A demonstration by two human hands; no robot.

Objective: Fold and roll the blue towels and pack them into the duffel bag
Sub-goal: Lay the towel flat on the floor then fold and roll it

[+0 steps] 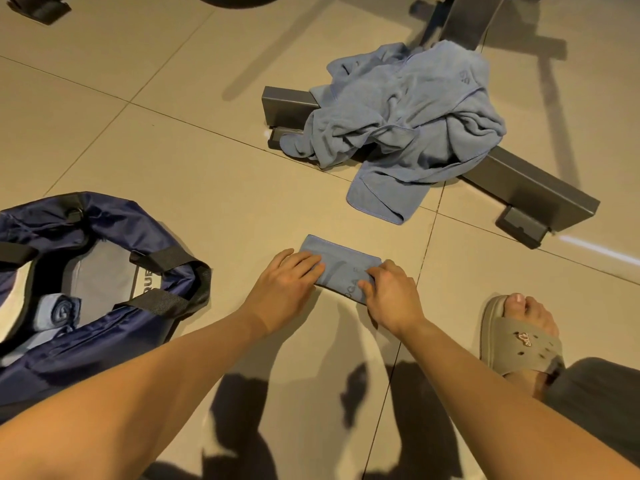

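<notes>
The folded towel (341, 265) lies flat on the tiled floor (194, 168) directly ahead of the person, its long axis running left to right across them and slanting a little nearer at its right end. Each hand takes one end. The left hand (287, 277) rests its nearly straight fingers on the towel's left end and grasps nothing. The right hand (388, 292) has its fingers curled at the towel's near right corner and seems to pinch the edge there. Both are equally near, so a roll could probably start from either short end. The navy duffel bag (104, 209) stands open to the towel's left and slightly nearer, a rolled towel (60, 311) already lying inside, so the left arm has the shorter carry. Beyond the towel and to its right, a heap of loose blue towels (408, 109) is draped over a grey metal frame foot (533, 192). One trailing corner of the heap comes close to the towel's far edge without touching it. Bare floor lies between the towel and the bag. To the towel's right and nearer, a foot in a tan slipper (519, 341) limits the room on that side.
</notes>
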